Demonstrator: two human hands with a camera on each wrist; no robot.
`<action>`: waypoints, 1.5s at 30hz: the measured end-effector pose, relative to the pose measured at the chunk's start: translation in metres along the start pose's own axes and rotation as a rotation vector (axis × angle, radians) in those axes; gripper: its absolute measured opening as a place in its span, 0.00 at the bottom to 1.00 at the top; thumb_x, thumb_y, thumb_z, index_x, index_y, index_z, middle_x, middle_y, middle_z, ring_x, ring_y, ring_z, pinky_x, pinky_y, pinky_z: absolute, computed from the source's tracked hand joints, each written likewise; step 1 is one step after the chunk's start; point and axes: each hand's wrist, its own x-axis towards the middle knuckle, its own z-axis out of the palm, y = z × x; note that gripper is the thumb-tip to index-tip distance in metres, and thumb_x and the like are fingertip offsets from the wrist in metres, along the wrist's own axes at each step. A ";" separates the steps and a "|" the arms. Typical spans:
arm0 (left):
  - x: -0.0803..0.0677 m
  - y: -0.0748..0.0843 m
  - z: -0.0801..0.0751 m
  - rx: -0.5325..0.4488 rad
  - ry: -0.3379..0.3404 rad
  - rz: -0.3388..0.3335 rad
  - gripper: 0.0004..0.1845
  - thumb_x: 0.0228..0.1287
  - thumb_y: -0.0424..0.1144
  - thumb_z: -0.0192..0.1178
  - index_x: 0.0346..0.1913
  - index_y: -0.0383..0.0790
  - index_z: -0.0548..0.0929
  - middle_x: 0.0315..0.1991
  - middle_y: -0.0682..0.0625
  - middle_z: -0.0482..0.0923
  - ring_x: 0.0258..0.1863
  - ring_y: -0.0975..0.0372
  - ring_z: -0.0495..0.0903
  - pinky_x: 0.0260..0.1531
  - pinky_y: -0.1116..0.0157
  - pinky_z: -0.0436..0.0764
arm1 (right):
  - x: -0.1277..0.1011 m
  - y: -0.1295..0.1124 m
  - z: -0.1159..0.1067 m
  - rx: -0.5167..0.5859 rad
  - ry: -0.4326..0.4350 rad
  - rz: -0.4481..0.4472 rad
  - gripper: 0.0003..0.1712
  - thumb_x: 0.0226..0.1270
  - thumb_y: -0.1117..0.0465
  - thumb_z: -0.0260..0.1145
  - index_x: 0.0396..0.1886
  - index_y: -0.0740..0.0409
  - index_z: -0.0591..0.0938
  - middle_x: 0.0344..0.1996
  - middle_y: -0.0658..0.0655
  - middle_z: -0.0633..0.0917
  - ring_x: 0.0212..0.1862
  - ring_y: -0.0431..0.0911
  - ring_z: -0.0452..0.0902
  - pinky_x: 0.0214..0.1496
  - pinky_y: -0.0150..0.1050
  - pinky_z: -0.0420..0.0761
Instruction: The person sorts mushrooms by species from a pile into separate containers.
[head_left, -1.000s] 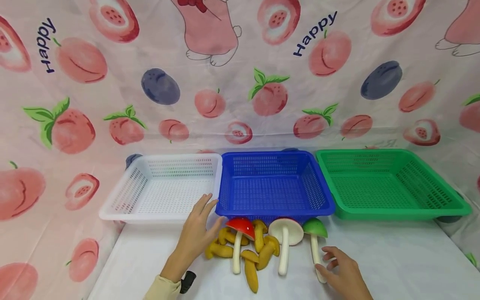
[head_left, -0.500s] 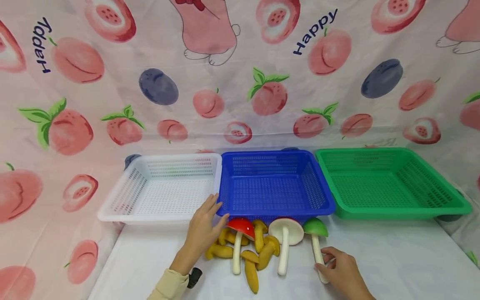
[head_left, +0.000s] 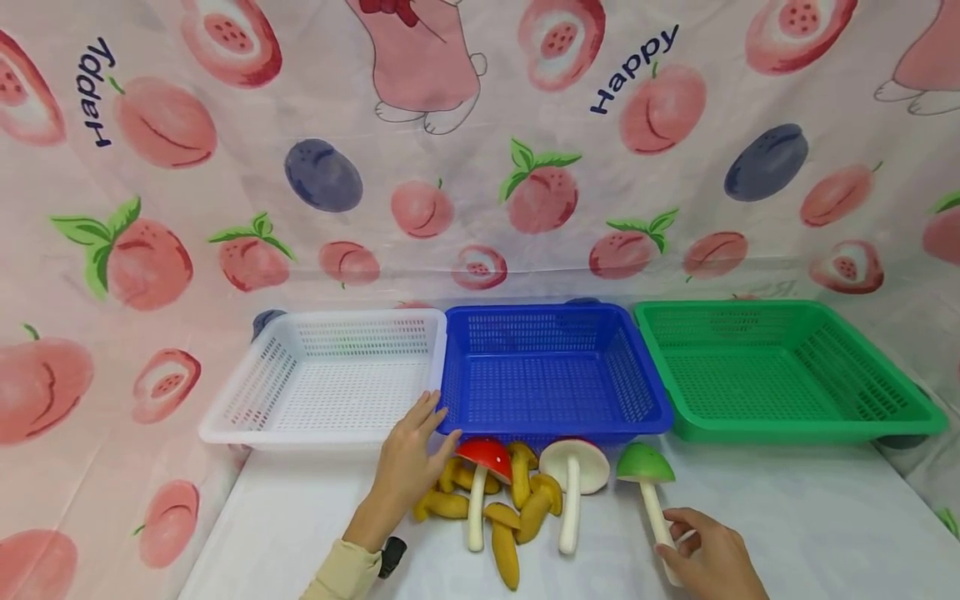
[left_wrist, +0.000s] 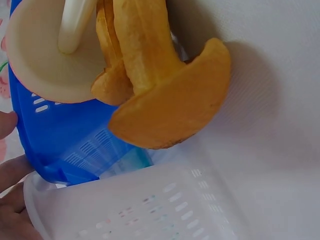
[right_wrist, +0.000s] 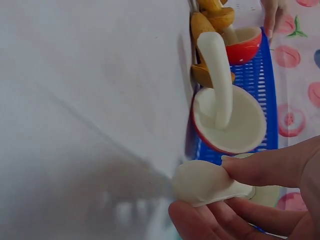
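My right hand (head_left: 681, 543) pinches the lower stem of a green-capped toy mushroom (head_left: 645, 465), which tilts up off the white table (head_left: 787, 525). The right wrist view shows its fingers (right_wrist: 260, 167) round the pale stem end (right_wrist: 205, 183). My left hand (head_left: 438, 421) lies open, fingers stretched to where the white basket (head_left: 247, 392) meets the blue basket (head_left: 637, 392). It rests over several yellow toy mushrooms (head_left: 517, 508), one cap (left_wrist: 170, 107) close in the left wrist view. A red-capped mushroom (head_left: 483, 457) and a white-capped mushroom (head_left: 573, 468) lie beside them.
A green basket (head_left: 892, 408) stands to the right of the blue one, all three in a row against the fruit-print cloth backdrop (head_left: 480, 167). Bare table stretches to the right of my right hand and to the left of my left arm.
My right hand has closed on the green mushroom's stem and drawn it right, tilting the cap away from the white-capped one. My left hand has slid forward to the basket rims.
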 end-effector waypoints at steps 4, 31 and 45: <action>0.000 0.001 0.000 -0.001 0.002 -0.002 0.22 0.59 0.44 0.66 0.50 0.30 0.82 0.60 0.39 0.72 0.63 0.49 0.68 0.56 0.49 0.72 | -0.009 0.002 -0.009 -0.019 0.100 -0.106 0.23 0.44 0.63 0.77 0.43 0.64 0.83 0.26 0.46 0.79 0.24 0.33 0.72 0.28 0.33 0.71; -0.002 -0.001 0.005 0.031 0.034 0.030 0.21 0.60 0.44 0.65 0.49 0.30 0.83 0.59 0.38 0.73 0.62 0.49 0.69 0.54 0.49 0.73 | -0.002 -0.002 -0.071 -0.033 0.355 -0.358 0.23 0.42 0.70 0.76 0.42 0.62 0.83 0.27 0.48 0.81 0.24 0.29 0.72 0.18 0.26 0.72; -0.001 0.000 0.002 0.013 -0.002 -0.011 0.21 0.60 0.44 0.64 0.49 0.30 0.82 0.61 0.39 0.72 0.63 0.49 0.68 0.56 0.49 0.72 | 0.027 -0.001 -0.098 -0.091 0.313 -0.342 0.24 0.47 0.66 0.75 0.46 0.68 0.81 0.31 0.56 0.83 0.24 0.29 0.73 0.19 0.31 0.73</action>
